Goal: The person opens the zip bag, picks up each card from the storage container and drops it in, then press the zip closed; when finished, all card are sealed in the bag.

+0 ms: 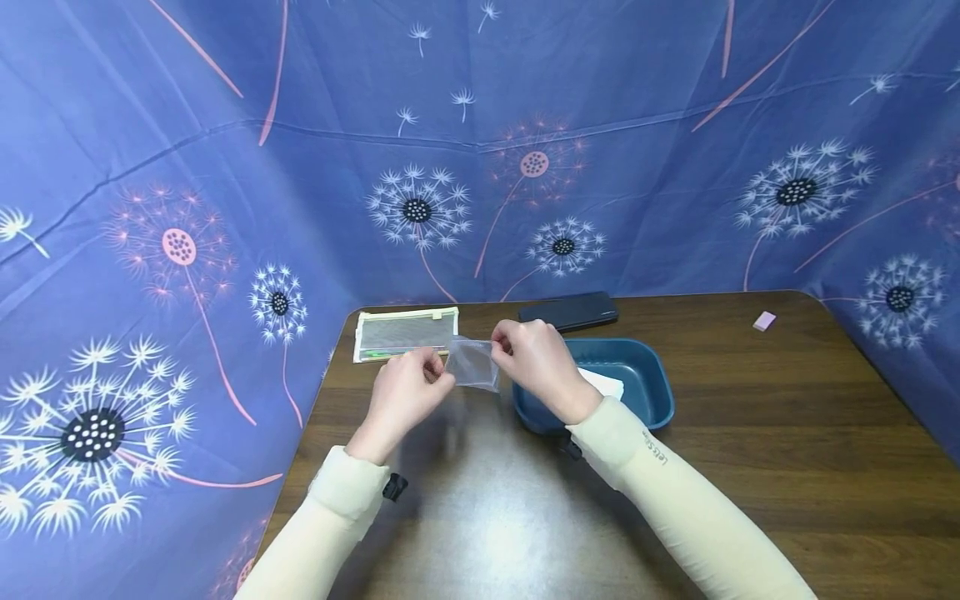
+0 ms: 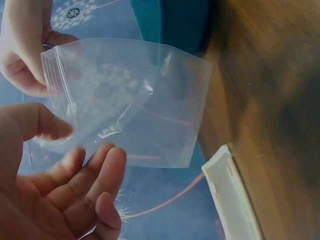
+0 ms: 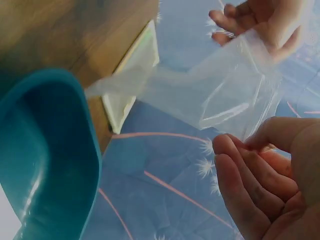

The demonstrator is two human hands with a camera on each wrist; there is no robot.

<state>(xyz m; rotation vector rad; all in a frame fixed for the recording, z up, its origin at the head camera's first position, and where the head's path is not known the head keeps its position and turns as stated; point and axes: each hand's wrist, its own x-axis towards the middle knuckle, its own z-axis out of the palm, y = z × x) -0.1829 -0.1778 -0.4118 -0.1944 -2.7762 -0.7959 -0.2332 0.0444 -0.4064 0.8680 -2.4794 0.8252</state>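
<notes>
Blue cloth (image 1: 637, 200) printed with pale and pink dandelions hangs in folds behind and beside the brown wood-grain table (image 1: 765, 458), where we work with a blue-green tray (image 1: 647, 392) on the table top. Just left of the tray we hold up a small clear bag (image 1: 470, 367), raised off the wood; fine parallel lines run along one edge of it, and creases in the film catch the light. Our right hand (image 1: 536, 358) reaches across above the tray and pinches the bag by the lined edge between thumb and forefinger. Our left hand (image 1: 408, 387), farther left of the tray, is relaxed at the other side of the bag: its fingers bend loosely, and thumb and fingertips stand apart. Whether one of those fingertips touches the film, we cannot tell. Inside the tray we see something white (image 1: 603, 383), partly hidden by our right forearm. Behind the tray lies a dark, long case (image 1: 570, 312). Well to the left of the tray is a flat pouch (image 1: 405, 332) with a pale yellow border, green and yellow showing along its near edge. Far right of the tray lies a small pink block (image 1: 764, 321).
</notes>
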